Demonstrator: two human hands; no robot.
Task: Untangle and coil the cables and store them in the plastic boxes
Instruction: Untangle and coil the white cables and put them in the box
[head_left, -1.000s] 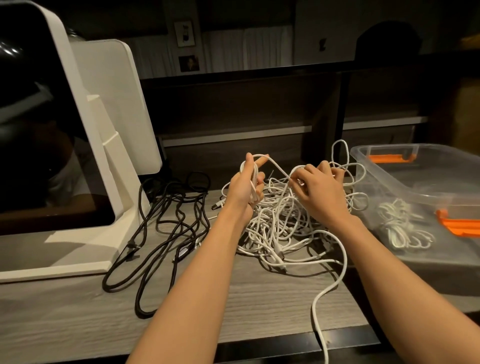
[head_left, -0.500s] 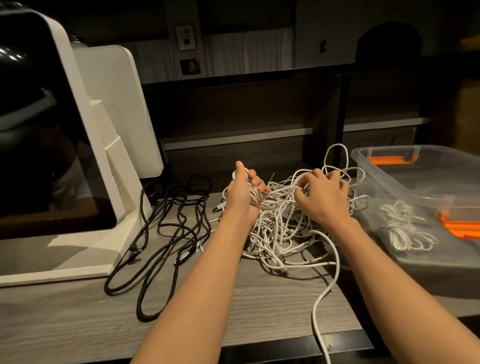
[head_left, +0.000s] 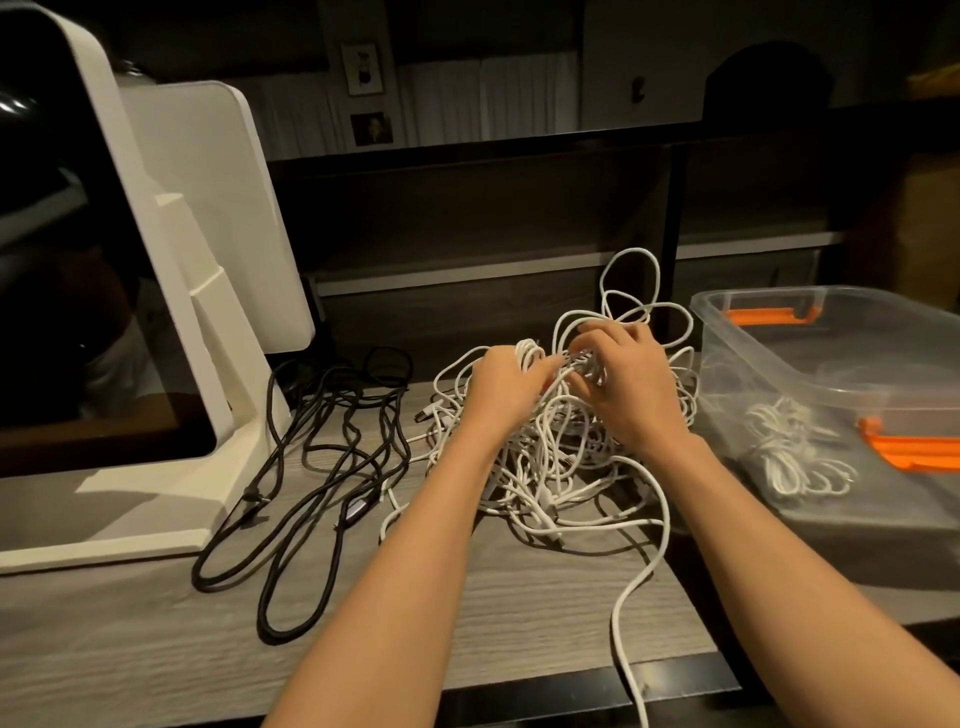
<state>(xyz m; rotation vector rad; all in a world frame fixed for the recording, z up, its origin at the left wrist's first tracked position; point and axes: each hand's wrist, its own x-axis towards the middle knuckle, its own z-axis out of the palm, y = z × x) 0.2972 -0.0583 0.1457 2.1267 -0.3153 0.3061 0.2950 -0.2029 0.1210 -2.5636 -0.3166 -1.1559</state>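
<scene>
A tangle of white cables (head_left: 550, 467) lies heaped on the wooden table, one strand trailing off the front edge. My left hand (head_left: 501, 387) grips a small coil of white cable at the top of the heap. My right hand (head_left: 628, 379) is close beside it, fingers curled on strands of the same tangle. Loose black cables (head_left: 322, 457) sprawl to the left. A clear plastic box (head_left: 841, 364) with orange handles stands at the right and holds a coiled white cable (head_left: 789, 452).
A white monitor on a stand (head_left: 171, 291) fills the left side of the table (head_left: 519, 613). A dark shelf unit runs behind the cables. The table's front edge is near my forearms.
Both hands have dropped from above the heap down onto it and moved closer together. The taut strand once stretched between them is gone.
</scene>
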